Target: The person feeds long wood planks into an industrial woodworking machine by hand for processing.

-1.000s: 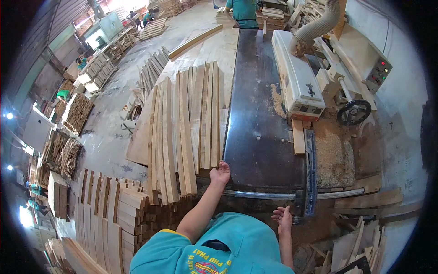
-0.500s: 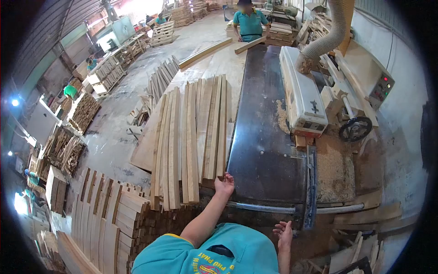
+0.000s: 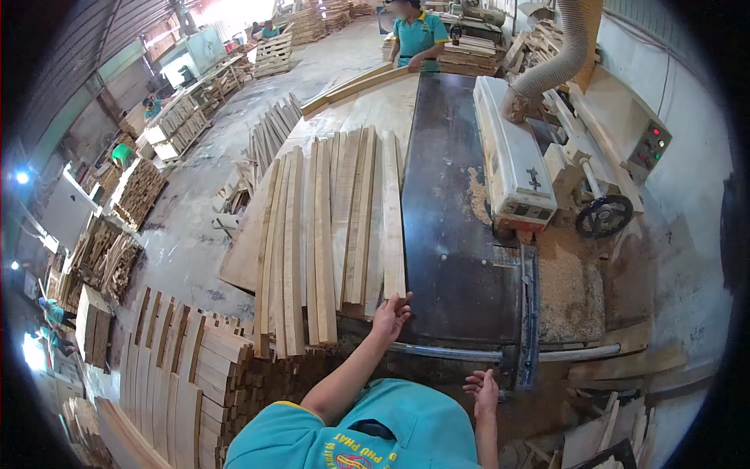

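I read this as single-strip handling: my left hand point(image 3: 391, 316) pinches the near end of a wood strip point(image 3: 393, 219) along the surface's point(image 3: 367, 116) right edge. Right hand point(image 3: 481, 391) empty, fingers loosely spread. Strip's long axis runs near edge to far. Next move calls for a firm pinch, axis kept straight.

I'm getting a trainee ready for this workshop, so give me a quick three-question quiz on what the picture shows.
1. Which of this worker's hands is at the near end of a wooden strip?
2. True or false: the right hand grips the black handwheel.
3. Fill in the blank: a ribbed ____ runs up from the white housing.

Key:
1. The left hand.
2. False; the right hand is empty, apart from the wheel.
3. Hose.
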A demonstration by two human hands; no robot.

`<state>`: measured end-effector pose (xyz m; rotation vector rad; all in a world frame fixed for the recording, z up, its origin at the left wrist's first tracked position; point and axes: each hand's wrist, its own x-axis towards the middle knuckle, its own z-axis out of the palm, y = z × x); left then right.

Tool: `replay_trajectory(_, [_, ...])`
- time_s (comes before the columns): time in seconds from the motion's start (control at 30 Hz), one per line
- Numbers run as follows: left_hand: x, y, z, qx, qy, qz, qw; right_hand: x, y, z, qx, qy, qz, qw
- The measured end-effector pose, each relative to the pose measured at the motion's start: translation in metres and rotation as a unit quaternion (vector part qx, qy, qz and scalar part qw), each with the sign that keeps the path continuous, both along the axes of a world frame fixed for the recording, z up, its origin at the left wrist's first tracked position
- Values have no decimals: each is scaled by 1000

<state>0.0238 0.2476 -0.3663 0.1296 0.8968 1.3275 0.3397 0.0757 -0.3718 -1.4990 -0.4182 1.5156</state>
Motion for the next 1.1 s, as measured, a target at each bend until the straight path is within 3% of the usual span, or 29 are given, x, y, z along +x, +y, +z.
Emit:
replay_trajectory(0.13, [15, -17, 21, -9, 97, -104, 990, -13, 21, 13, 25, -31, 43, 998])
replay_trajectory(0.2, [20, -25, 27, -18, 115, -127, 985, -21, 37, 26, 58, -76, 133, 987])
replay_trajectory(0.3, [25, -36, 27, -7, 167, -213, 963, -35, 65, 18, 102, -76, 180, 976])
replay_trajectory(0.47, [38, -64, 23, -4, 164, -285, 944, -68, 92, 41, 160, -85, 223, 958])
replay_trajectory(0.5, [41, -70, 24, 25, 186, -331, 925, -69, 93, 36, 157, -39, 229, 960])
replay_trajectory(0.6, [51, -89, 29, 28, 232, -422, 876, -71, 89, 18, 213, -77, 244, 943])
replay_trajectory(0.67, [52, -92, 5, 61, 260, -510, 817, -58, 78, 20, 185, -99, 252, 945])
replay_trajectory(0.7, [51, -87, 7, 61, 260, -513, 816, -50, 72, 19, 154, -114, 245, 950])
replay_trajectory(0.73, [49, -77, 13, 74, 328, -559, 758, -39, 62, 11, 122, -129, 237, 955])
replay_trajectory(0.77, [49, -72, 18, 88, 393, -600, 691, -31, 49, 3, 145, -50, 172, 973])
replay_trajectory(0.8, [49, -69, 10, 140, 368, -525, 755, -22, 35, -1, 143, -52, 167, 974])
replay_trajectory(0.87, [52, -53, -3, 198, 476, -374, 771, -2, 6, -5, 119, -116, 64, 984])
replay_trajectory(0.9, [56, -43, -7, 203, 473, -380, 769, 10, -9, -11, 118, -119, 56, 984])
replay_trajectory(0.97, [63, -25, -10, 125, 471, -313, 815, 35, -46, -24, 89, -210, 36, 973])
replay_trajectory(1.07, [82, -9, 11, 121, 452, -399, 789, 64, -107, -39, 64, -244, 21, 967])
replay_trajectory(1.1, [94, -12, -11, 168, 426, -419, 784, 69, -129, -43, 59, -245, 11, 968])
